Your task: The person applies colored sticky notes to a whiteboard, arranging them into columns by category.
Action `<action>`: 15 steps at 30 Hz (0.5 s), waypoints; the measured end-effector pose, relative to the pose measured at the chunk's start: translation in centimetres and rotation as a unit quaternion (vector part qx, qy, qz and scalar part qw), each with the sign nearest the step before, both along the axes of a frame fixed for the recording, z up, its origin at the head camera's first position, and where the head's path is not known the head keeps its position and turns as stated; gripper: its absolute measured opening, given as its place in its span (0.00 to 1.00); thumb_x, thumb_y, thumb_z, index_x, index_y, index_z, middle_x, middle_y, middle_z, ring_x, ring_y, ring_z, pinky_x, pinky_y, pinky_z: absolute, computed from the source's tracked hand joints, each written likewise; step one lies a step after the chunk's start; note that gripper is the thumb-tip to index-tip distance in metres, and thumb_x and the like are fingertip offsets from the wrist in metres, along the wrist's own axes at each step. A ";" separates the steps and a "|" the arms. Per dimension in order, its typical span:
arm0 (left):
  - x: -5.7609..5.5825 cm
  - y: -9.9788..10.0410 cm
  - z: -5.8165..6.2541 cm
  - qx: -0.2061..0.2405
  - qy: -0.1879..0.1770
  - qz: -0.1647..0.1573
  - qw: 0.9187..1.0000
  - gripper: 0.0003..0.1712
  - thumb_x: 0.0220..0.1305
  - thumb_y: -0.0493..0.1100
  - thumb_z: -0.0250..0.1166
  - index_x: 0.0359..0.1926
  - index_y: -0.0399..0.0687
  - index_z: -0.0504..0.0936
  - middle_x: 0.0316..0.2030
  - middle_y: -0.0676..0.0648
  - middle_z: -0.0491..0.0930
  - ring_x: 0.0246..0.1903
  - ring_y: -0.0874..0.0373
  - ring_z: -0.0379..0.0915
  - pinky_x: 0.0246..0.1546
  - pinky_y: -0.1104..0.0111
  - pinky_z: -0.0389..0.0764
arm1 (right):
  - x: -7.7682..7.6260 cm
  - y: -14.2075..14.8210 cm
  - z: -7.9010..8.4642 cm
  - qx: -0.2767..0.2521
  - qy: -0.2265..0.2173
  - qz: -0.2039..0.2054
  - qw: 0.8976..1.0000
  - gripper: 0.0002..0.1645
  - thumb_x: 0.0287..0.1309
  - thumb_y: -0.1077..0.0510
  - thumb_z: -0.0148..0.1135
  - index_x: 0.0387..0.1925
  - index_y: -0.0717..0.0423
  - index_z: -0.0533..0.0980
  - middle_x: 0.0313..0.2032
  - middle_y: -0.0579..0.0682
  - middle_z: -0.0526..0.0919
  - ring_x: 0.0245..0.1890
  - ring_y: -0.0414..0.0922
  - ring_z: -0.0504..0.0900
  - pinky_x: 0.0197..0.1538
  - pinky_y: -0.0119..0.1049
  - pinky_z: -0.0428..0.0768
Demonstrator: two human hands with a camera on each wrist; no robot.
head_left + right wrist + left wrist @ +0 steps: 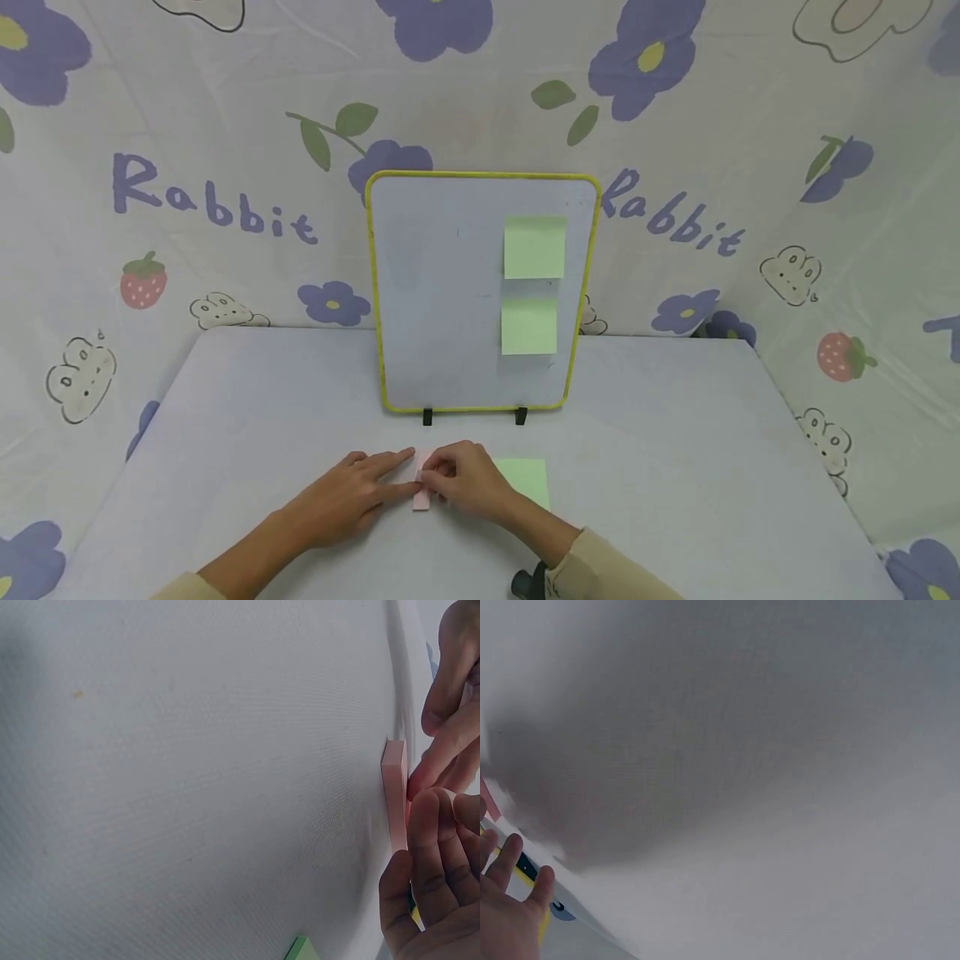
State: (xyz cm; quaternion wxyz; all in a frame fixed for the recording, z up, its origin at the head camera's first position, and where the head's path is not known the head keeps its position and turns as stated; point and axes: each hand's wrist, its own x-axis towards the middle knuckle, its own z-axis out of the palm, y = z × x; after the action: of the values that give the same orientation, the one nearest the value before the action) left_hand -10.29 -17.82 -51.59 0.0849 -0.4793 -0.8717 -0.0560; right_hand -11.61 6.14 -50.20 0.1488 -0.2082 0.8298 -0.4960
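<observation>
A narrow pink sticky-note pad lies on the white table in front of the board. My left hand reaches in from the left, its index finger and thumb stretched out and touching the pad. From the right, my right hand pinches the pad's top note between thumb and index finger; the fingers hide much of it. The right wrist view shows the thickness of the pink pad, with fingers of both hands meeting over it. In the left wrist view, the left hand appears only at the lower left corner.
A yellow-edged whiteboard stands upright behind the hands on black feet. Two green notes are stuck one above the other on its right side. A green sticky-note pad lies beside the right hand, partly covered by it.
</observation>
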 end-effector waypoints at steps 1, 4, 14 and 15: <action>0.0 0.1 0.1 -0.004 -0.007 0.004 1.000 0.29 0.60 0.39 0.67 0.63 0.62 0.80 0.67 0.42 0.71 0.62 0.52 0.71 0.47 0.56 0.77 | 0.0 0.0 0.0 0.001 -0.001 -0.001 1.000 0.06 0.62 0.63 0.65 0.31 0.59 0.85 0.21 0.50 0.84 0.18 0.33 0.76 0.23 0.26 0.73; -0.1 0.3 0.3 -0.015 -0.035 0.019 0.999 0.28 0.62 0.38 0.66 0.63 0.63 0.80 0.68 0.41 0.69 0.64 0.51 0.69 0.49 0.54 0.76 | 0.0 0.0 0.1 0.006 0.000 -0.007 1.000 0.06 0.62 0.63 0.66 0.31 0.59 0.85 0.22 0.50 0.84 0.18 0.34 0.77 0.23 0.26 0.73; 0.0 0.8 0.6 -0.013 -0.125 0.063 0.990 0.27 0.66 0.36 0.61 0.62 0.65 0.81 0.69 0.40 0.67 0.68 0.47 0.65 0.54 0.43 0.72 | -0.2 0.3 1.2 -0.026 0.004 -0.044 0.999 0.06 0.62 0.66 0.65 0.37 0.64 0.86 0.29 0.53 0.88 0.22 0.50 0.86 0.25 0.28 0.78; 0.0 0.8 0.7 -0.014 -0.128 0.064 0.990 0.27 0.66 0.36 0.61 0.62 0.65 0.80 0.69 0.40 0.67 0.68 0.46 0.64 0.54 0.42 0.71 | -0.3 0.4 1.3 -0.029 0.004 -0.045 0.999 0.06 0.62 0.66 0.65 0.38 0.64 0.86 0.30 0.53 0.88 0.23 0.50 0.86 0.26 0.28 0.78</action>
State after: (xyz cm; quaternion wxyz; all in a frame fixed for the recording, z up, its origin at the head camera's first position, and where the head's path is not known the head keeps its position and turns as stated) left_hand -10.24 -17.00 -50.94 -0.0302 -0.4122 -0.9052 -0.0989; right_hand -11.87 6.55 -48.87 0.1170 -0.1764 0.8242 -0.5253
